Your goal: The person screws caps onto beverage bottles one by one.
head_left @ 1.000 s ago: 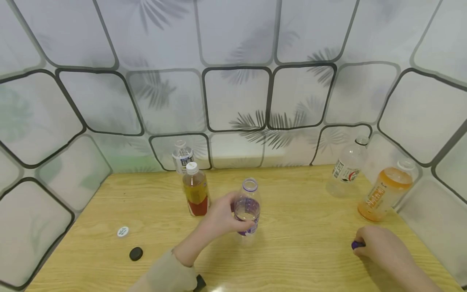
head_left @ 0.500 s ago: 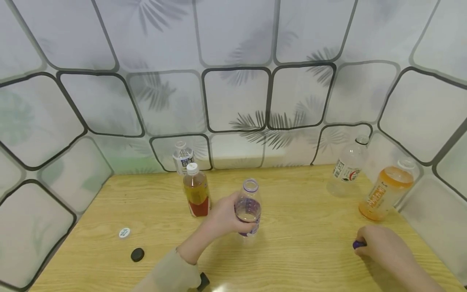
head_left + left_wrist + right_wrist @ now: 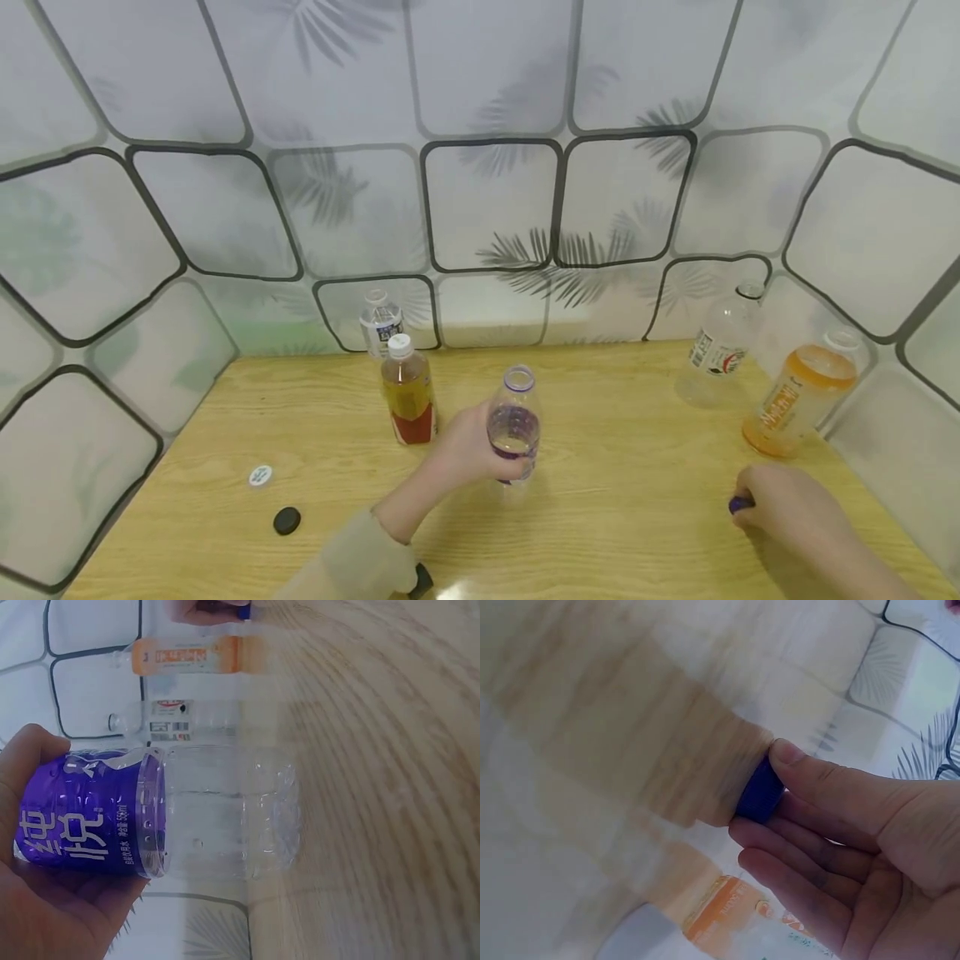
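My left hand grips a clear plastic bottle by its purple label. This purple-labelled bottle has an uncapped mouth and stands upright on the wooden table. At the right side my right hand pinches a small dark-blue bottle cap between thumb and fingers, down at the tabletop. Just beyond that hand is an uncapped orange-labelled bottle. To the left of the left hand stands a bottle of amber drink with a white cap and a red-and-yellow look.
Behind the amber bottle is an uncapped clear bottle. Another clear bottle with a white label stands at the back right. A white cap and a black cap lie on the left of the table. Patterned panels enclose it.
Both hands keep their holds on the bottle and the cap. The whole head view shifts slightly to the right; nothing else visibly moves.
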The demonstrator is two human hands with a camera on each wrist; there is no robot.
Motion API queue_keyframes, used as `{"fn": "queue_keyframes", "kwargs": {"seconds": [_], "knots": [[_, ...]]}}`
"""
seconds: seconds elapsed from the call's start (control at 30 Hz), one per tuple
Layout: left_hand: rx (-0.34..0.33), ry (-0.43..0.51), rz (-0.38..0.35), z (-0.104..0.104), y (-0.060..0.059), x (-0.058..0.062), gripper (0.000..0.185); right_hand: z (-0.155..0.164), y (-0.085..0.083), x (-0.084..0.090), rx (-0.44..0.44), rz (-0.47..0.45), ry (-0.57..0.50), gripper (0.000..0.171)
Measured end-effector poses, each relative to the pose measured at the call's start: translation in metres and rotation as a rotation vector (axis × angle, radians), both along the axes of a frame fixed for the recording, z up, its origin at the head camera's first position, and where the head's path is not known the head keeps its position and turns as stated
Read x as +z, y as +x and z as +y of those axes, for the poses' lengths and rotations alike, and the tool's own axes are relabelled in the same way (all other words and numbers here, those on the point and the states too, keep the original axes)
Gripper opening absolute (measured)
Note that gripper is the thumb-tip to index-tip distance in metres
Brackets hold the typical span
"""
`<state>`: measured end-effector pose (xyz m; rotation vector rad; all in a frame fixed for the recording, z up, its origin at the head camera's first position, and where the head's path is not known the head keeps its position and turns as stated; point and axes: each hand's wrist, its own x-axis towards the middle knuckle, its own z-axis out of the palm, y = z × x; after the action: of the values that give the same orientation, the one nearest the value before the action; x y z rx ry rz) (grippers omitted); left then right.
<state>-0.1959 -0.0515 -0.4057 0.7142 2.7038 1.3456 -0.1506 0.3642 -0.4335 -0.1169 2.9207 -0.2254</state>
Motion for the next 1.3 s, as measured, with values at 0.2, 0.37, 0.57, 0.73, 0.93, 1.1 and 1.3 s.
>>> {"fn": "queue_keyframes", "kwargs": {"seconds": [0.2, 0.37, 0.57, 0.73, 0.93, 1.1, 1.3], "knots": [[0.017, 0.021, 0.014, 0.002, 0.001, -0.004, 0.058, -0.013, -0.01, 0.014, 0.035, 0.03, -0.013, 0.019], [0.009, 0.02, 0.013, 0.003, 0.0, -0.005, 0.056, -0.037, -0.021, 0.04, 0.134, 0.112, 0.005, 0.018], [0.022, 0.039, 0.009, 0.005, -0.002, -0.009, 0.057, -0.072, -0.03, 0.087, 0.229, 0.242, -0.042, 0.013], [0.015, 0.06, 0.007, 0.005, 0.0, -0.009, 0.058, -0.102, -0.034, 0.124, 0.297, 0.342, -0.037, 0.017], [0.014, 0.065, 0.0, 0.005, 0.001, -0.009, 0.059, -0.132, -0.035, 0.149, 0.362, 0.384, -0.02, 0.015], [0.017, 0.057, 0.015, 0.005, 0.001, -0.009, 0.059, -0.153, -0.033, 0.162, 0.401, 0.445, -0.057, 0.015], [0.025, 0.054, 0.023, 0.005, 0.001, -0.009, 0.059, -0.17, -0.031, 0.174, 0.453, 0.496, -0.105, 0.012]]}}
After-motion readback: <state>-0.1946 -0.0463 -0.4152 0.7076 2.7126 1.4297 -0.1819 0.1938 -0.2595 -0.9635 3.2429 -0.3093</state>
